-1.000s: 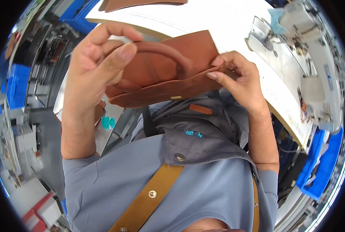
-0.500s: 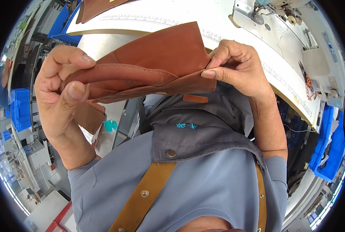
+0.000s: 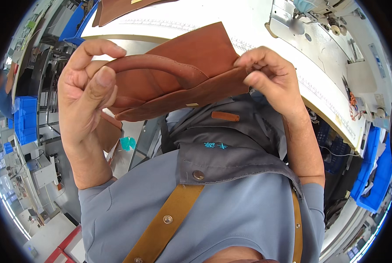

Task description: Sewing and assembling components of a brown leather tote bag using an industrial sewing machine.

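A brown leather bag panel (image 3: 204, 48) with a rounded, stitched handle (image 3: 161, 62) is held up in front of my apron. Its lower layer (image 3: 178, 101) has a rough brown face and a small pale tab at its edge. My left hand (image 3: 79, 90) is closed around the handle's left end, thumb toward me; the other fingers are partly hidden. At the panel's right edge, the curled fingers and thumb of my right hand (image 3: 277, 81) grip the leather where the two layers meet. Another brown leather piece (image 3: 108, 131) lies below my left wrist.
Beyond the panel stands a white table (image 3: 174, 19) with a printed ruler edge and more brown leather (image 3: 125, 9) on it. A sewing machine (image 3: 312, 22) is at the far right, near orange-handled snips (image 3: 353, 101). Blue bins (image 3: 25, 120) stand on both sides.
The left end of the panel has swung slightly right, with the handle arching higher and more of the lower layer showing. My right thumb has shifted along the edge.
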Demonstrator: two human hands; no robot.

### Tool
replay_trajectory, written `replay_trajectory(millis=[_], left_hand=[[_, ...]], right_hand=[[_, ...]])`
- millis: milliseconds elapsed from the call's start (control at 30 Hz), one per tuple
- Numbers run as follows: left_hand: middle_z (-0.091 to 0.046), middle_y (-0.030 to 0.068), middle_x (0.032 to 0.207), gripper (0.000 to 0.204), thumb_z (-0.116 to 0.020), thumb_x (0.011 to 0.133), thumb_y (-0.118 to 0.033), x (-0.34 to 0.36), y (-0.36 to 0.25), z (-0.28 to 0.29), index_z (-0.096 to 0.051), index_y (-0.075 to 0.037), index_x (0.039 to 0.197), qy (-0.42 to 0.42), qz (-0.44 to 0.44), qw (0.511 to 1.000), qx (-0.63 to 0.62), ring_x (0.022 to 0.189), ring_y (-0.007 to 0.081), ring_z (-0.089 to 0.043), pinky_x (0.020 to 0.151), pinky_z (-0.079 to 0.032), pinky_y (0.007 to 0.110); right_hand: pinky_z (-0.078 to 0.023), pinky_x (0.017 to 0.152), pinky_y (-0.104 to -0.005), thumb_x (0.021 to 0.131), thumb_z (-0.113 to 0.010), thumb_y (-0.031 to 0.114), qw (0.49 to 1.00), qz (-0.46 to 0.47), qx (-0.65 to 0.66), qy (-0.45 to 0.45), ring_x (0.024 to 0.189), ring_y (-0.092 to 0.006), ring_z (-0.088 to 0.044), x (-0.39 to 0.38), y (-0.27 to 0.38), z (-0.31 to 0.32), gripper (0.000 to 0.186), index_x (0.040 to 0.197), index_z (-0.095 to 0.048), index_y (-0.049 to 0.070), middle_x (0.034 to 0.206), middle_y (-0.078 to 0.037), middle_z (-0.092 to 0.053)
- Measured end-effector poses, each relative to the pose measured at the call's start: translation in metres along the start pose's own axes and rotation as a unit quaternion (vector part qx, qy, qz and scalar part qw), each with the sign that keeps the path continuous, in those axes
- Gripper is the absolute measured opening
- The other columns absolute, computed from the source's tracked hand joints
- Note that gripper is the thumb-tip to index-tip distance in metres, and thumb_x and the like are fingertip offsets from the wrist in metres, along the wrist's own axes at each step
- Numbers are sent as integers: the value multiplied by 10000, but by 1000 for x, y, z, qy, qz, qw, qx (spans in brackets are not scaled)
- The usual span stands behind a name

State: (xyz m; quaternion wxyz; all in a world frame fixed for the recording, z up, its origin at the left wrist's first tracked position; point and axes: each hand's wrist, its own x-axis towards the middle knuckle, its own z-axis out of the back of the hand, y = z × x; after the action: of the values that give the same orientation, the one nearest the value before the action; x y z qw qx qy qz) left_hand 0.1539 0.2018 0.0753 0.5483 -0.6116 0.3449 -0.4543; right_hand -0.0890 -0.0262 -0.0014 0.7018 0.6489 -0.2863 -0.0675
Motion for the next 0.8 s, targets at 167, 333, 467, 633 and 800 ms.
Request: replay_trajectory(millis=[167,333,467,633,800], left_hand=[[-421,-90,651,356,-619,1010,-159,-1,-7,-7,-517,76,1257,0,66,990,122,512,-10,-315,479,-203,199],[-489,-86,686,298,-688,995,-254,0,-5,8,-667,-18,1175,-60,129,985,94,546,2,-356,492,-262,192],[-471,-90,680,330,-672,1018,-302,-36,24,84,-670,-18,1186,-188,105,974,-72,504,16,-311,449,-208,193],[-520,-34,728,207,-694,984,-246,-108,37,167,-687,-49,1045,-237,121,942,-207,574,83,-437,549,-323,246],[-379,-66,626,190,-645,1013,-220,-169,122,218,-671,-32,1032,-616,104,777,-77,477,72,-285,480,-270,244]], right_hand=[[-537,786,-252,936,-711,25,984,-74,-160,17,845,-103,-665,4,-1,-5,38,951,-716,-10,927,-53,-730],[-551,870,-301,973,-660,37,970,-28,-227,-81,919,-153,-696,-1,-17,18,72,981,-702,-22,1007,-116,-737],[-516,948,-322,1029,-614,89,957,16,-257,-136,948,-169,-686,3,-18,42,152,1031,-679,-49,1036,-146,-730],[-505,927,-304,1026,-645,146,952,-21,-275,-129,911,-142,-661,-1,-27,65,183,1024,-685,-33,994,-120,-727],[-490,922,-290,1022,-660,163,940,-52,-308,-136,900,-135,-646,-15,-31,81,199,1002,-688,-33,985,-105,-721]])
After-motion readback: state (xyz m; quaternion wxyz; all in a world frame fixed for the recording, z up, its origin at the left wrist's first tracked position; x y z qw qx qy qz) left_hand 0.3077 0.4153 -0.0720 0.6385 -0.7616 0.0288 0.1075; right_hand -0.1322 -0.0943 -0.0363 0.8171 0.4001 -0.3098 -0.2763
